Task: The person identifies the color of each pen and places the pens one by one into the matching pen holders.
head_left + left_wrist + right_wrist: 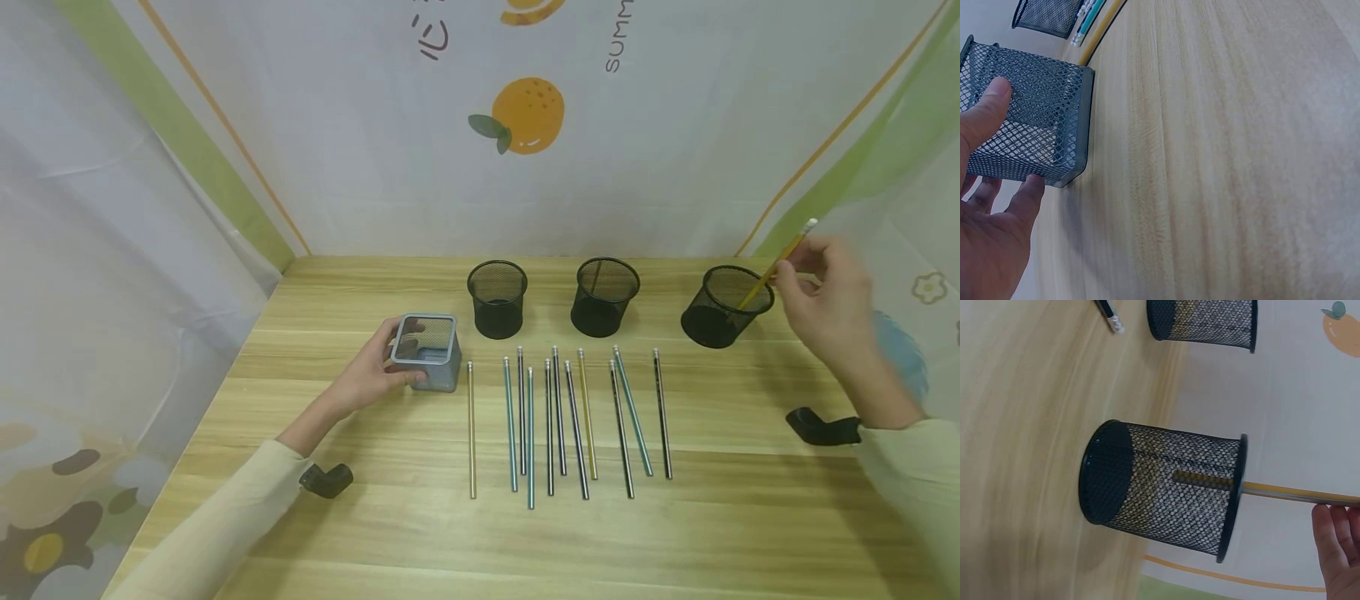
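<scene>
My left hand [371,375] grips a grey square mesh pen holder [442,375] that stands at the left of the table. In the left wrist view the thumb [988,112] lies on one mesh side and the fingers on another. On the far right, my right hand [828,304] pinches a yellow pencil [771,271] near its eraser end. The pencil slants down into a round black mesh pen holder [708,323]. Through the mesh in the right wrist view, the pencil's lower end [1200,480] shows partway inside, above the base.
Several pencils, black, teal and yellow, lie in a row, among them a yellow pencil [472,433] and a black pencil [663,417]. Behind them stand a black mesh holder [498,317] and another black mesh holder [596,315] with a pencil inside. A printed curtain [405,183] hangs behind the table.
</scene>
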The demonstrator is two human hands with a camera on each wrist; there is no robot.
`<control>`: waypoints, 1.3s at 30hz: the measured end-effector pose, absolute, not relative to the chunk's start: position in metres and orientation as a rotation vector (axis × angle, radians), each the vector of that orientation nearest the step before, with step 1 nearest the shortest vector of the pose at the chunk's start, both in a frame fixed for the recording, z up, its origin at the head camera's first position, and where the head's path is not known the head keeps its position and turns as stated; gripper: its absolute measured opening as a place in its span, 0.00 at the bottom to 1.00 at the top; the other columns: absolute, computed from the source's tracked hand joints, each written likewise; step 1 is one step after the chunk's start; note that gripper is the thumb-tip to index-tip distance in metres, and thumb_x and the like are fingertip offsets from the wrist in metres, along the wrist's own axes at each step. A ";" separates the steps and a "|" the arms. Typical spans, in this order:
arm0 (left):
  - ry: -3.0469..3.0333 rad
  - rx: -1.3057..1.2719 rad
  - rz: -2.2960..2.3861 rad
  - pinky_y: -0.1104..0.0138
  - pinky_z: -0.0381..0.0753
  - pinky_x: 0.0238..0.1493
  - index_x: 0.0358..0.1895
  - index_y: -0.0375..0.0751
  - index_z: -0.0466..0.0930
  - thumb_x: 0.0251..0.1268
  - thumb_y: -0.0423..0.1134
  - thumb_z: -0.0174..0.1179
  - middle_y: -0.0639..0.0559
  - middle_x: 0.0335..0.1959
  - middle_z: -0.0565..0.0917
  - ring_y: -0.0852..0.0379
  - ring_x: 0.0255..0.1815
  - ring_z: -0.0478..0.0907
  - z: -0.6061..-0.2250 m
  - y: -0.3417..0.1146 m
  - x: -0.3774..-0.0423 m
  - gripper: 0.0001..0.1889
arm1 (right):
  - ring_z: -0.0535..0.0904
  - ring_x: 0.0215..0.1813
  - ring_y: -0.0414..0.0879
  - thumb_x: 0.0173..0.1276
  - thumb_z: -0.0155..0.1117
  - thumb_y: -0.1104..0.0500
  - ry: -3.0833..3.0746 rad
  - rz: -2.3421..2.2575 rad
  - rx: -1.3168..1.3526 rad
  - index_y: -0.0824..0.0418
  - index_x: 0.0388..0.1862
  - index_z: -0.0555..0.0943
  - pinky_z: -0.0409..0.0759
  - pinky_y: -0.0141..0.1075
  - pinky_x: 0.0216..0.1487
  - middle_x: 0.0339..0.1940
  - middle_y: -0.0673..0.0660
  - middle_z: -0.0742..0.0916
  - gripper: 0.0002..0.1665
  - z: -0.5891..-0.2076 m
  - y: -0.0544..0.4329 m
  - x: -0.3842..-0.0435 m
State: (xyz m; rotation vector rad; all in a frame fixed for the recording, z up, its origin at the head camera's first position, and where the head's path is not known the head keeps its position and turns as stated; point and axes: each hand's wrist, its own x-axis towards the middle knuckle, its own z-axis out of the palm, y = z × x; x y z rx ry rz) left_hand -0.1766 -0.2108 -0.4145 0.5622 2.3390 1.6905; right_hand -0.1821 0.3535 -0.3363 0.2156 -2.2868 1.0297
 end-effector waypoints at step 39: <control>2.348 0.577 1.681 0.49 0.75 0.67 0.75 0.34 0.54 0.59 0.20 0.69 0.36 0.73 0.61 0.30 0.70 0.64 -0.416 -0.212 -0.177 0.44 | 0.80 0.39 0.33 0.71 0.59 0.68 -2.215 1.273 0.166 0.59 0.45 0.78 0.80 0.16 0.43 0.40 0.47 0.82 0.07 -0.327 0.351 -0.169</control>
